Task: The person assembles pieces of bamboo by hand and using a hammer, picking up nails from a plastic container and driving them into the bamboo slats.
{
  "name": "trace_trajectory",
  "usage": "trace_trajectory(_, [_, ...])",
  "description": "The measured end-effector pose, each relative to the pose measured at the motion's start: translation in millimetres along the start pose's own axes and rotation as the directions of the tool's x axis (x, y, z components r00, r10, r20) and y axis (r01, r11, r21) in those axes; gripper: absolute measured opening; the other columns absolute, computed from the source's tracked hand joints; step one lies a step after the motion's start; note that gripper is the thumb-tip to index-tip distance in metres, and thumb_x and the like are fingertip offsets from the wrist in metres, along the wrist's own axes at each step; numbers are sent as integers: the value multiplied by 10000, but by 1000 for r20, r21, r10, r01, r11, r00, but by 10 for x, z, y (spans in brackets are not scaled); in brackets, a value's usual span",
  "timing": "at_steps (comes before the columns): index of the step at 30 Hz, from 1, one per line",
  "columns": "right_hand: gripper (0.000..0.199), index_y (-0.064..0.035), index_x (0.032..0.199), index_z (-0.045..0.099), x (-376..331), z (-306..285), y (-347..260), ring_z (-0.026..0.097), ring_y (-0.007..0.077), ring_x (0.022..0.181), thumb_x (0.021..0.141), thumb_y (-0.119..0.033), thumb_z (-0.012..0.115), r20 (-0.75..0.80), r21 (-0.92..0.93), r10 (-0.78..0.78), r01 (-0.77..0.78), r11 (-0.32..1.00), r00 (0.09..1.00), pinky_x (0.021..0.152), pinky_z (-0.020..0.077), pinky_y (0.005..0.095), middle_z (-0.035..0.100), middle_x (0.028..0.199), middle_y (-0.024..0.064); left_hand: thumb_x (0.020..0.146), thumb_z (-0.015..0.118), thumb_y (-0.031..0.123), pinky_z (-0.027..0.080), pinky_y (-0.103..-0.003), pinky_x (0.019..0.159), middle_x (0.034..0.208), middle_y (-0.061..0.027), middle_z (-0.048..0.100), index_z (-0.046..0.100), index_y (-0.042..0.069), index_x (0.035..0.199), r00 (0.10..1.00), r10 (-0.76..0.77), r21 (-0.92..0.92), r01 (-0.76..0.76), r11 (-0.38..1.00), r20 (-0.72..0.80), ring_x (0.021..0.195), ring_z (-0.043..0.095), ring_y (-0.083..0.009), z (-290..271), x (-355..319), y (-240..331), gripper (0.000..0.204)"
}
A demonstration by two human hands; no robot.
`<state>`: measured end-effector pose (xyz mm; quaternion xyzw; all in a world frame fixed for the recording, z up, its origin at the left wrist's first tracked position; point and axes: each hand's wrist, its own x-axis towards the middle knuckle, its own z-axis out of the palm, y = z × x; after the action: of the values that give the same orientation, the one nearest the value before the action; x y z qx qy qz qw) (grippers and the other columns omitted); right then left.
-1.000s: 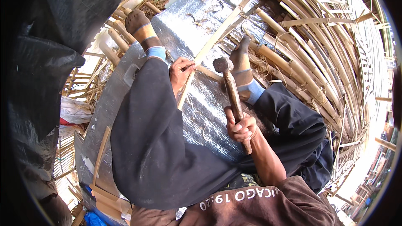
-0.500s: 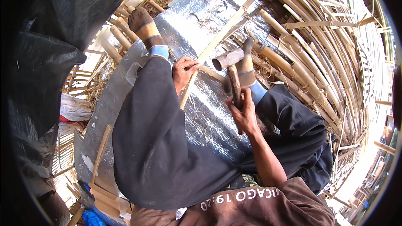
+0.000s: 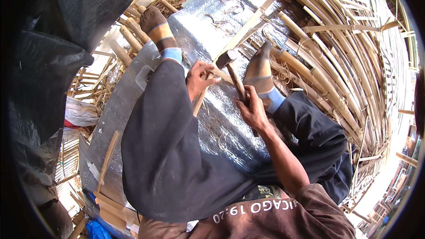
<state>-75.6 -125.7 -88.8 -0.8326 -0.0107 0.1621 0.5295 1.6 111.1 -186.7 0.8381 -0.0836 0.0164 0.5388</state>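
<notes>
My right hand [image 3: 253, 109] is wrapped round the wooden handle of a hammer [image 3: 236, 80]. The hammer's metal head is close beside my left hand, over a spot where two pale bamboo strips cross. Curled fingers of my left hand [image 3: 199, 79] hold the long bamboo strip [image 3: 237, 36] near that crossing, thumb and forefinger to either side; whether a nail is between them is too small to tell. A shorter strip [image 3: 224, 75] runs crosswise toward my right foot. Both strips lie over a silvery foil sheet [image 3: 217, 128] between my legs.
My socked feet [image 3: 160, 31] rest on either side of the strips. Bundled bamboo poles and slats [image 3: 327, 71] fill the right side. Black plastic sheeting [image 3: 40, 71] hangs at the left. A loose bamboo piece [image 3: 107, 159] and cardboard [image 3: 113, 208] lie at lower left.
The hammer has swung left and its head has turned, coming near my left hand. My left hand's fingers have shifted from a tight pinch to a wider curl at the crossing.
</notes>
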Motion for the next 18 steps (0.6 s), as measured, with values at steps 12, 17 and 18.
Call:
trace_trajectory(12, [418,-37,1229,448,-124,4,7,594,247,741,941,-247,665,-17,89,177,-174,981,984,691,482,408,609,813,177,732,758,56,480,-377,955,1158,-94,550,669,81,1210,999,20,155,-27,988,51,1090,569,-273,-72,-95,55,487])
trace_trajectory(17, [420,-34,1226,450,-196,20,51,593,249,724,937,-249,668,-12,108,190,-187,976,982,682,479,406,604,803,169,736,739,46,473,-381,966,1167,-111,567,670,76,1208,995,60,254,-77,964,74,1103,579,-297,-82,-53,143,478])
trace_trajectory(18, [416,-36,1230,450,-198,30,45,553,208,700,939,-235,670,-15,104,169,-167,980,985,648,457,376,583,784,130,737,747,49,479,-377,970,1175,-113,568,665,76,1220,994,56,271,-78,960,89,1109,584,-294,-117,-48,180,491])
